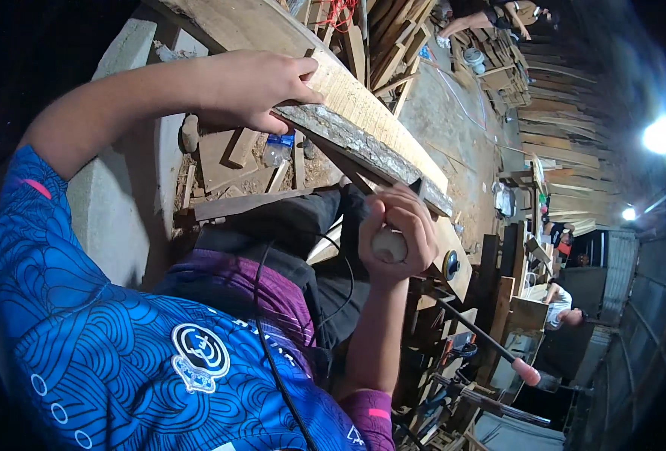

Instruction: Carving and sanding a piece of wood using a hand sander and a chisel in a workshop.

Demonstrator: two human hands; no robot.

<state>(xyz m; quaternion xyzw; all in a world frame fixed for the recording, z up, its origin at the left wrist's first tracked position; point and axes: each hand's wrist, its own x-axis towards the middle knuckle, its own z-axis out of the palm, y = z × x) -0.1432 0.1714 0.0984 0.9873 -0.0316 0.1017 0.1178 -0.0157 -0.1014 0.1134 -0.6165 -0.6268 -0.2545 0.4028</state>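
A pale sawn board (378,109) with a rough grey bark edge (348,131) slants across the middle of the view. My left hand (265,86) grips its upper-left part, fingers bent over the edge. Lower down, my right hand (399,229) is closed round the handle of a blade tool; the handle's round, pale butt end (390,246) faces me. The tool's dark blade tip (416,185) shows just past my knuckles at the bark edge. Most of the blade is hidden by my fingers, so its exact kind does not show.
Left of the board stands a pale concrete block (118,173). Wood scraps and a plastic bottle (277,150) lie below my left hand. A rod with a pink grip (527,372) sticks out at lower right. Stacked planks (558,143) and several people (562,304) are farther off.
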